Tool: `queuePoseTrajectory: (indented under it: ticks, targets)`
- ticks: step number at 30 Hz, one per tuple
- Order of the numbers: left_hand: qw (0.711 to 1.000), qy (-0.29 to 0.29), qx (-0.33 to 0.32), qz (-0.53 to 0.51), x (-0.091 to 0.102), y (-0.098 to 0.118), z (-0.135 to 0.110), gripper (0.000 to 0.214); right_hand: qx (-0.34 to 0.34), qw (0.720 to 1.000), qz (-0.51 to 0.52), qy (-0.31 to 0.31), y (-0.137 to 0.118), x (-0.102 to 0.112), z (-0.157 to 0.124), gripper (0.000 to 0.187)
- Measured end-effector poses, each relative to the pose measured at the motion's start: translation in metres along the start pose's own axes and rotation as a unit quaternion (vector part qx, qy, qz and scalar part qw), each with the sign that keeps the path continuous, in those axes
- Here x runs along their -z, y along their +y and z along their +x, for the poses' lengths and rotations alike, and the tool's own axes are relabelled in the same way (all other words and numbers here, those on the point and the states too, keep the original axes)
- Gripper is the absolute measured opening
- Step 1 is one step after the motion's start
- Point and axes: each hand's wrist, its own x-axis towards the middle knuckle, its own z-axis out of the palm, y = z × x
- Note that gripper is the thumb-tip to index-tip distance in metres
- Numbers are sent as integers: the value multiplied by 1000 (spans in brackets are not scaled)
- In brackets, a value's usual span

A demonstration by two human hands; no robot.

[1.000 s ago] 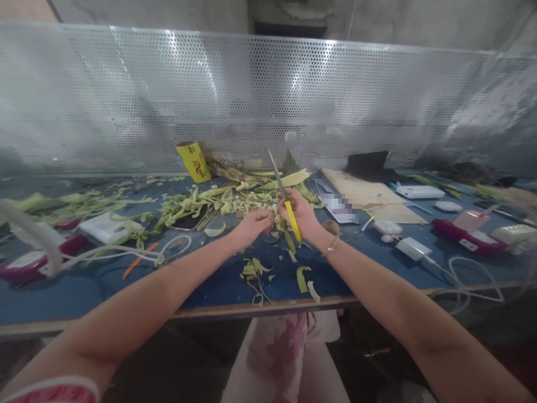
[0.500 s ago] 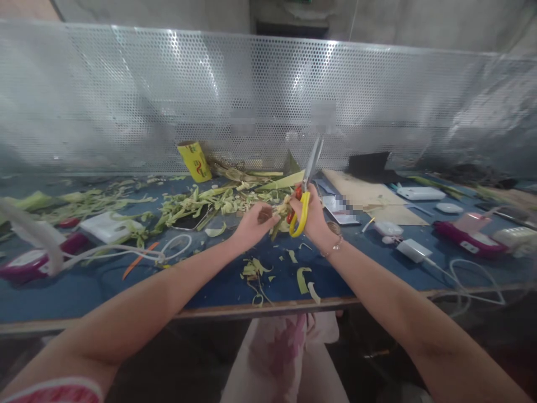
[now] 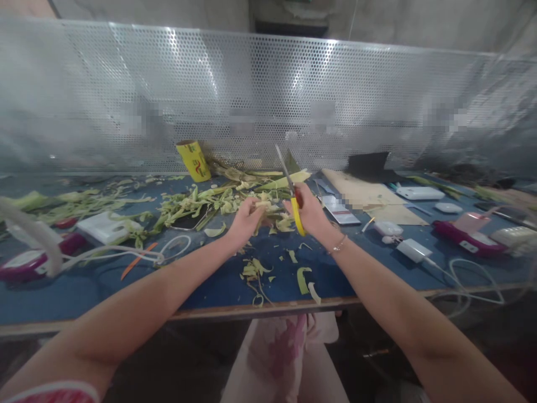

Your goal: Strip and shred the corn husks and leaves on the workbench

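Observation:
My right hand [image 3: 311, 211] is closed around a pair of scissors [image 3: 296, 210] with yellow handles, the blades pointing up and to the left. Just left of it, my left hand [image 3: 246, 219] pinches a pale green plant piece [image 3: 263, 201] between thumb and fingers. Its lower end is partly hidden by the fingers. Behind both hands lies a heap of green plant stems and leaves [image 3: 180, 206]. Trimmed scraps [image 3: 253, 270] lie on the blue tabletop [image 3: 235, 291] in front of them, and curled peelings [image 3: 302, 280] sit near its edge.
A yellow can-shaped container [image 3: 194, 161] leans at the back by a perforated metal screen [image 3: 268, 95]. Papers [image 3: 361, 187] and a phone-like card [image 3: 339, 209] lie to the right. Chargers with white cables [image 3: 413, 250] and purple power strips [image 3: 470, 238] flank the work area.
The scissors have swung from pointing up and right to up and left, and lower. My left hand has shifted slightly left with the plant piece, away from my right hand.

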Motion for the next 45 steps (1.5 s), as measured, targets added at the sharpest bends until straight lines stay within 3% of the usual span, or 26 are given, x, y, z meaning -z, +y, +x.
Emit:
queuePoseTrajectory:
  ticks: [6, 11, 17, 29, 45]
  targets:
    - [991, 97, -58, 68, 20, -4, 17, 25, 69, 980, -172, -78, 8, 10, 1, 35]
    - [988, 115, -68, 79, 25, -9, 23, 22, 65, 963, -224, -134, 6, 9, -3, 37]
    - [985, 159, -45, 55, 26, -13, 28, 22, 70, 955, -247, -152, 2, 11, -5, 40]
    - [983, 75, -91, 142, 24, -7, 17, 23, 70, 951, -253, -166, -1, 8, -8, 42]
    - [985, 65, -62, 145, 17, 1, 10, 22, 64, 949, -264, -161, -1, 8, -5, 42]
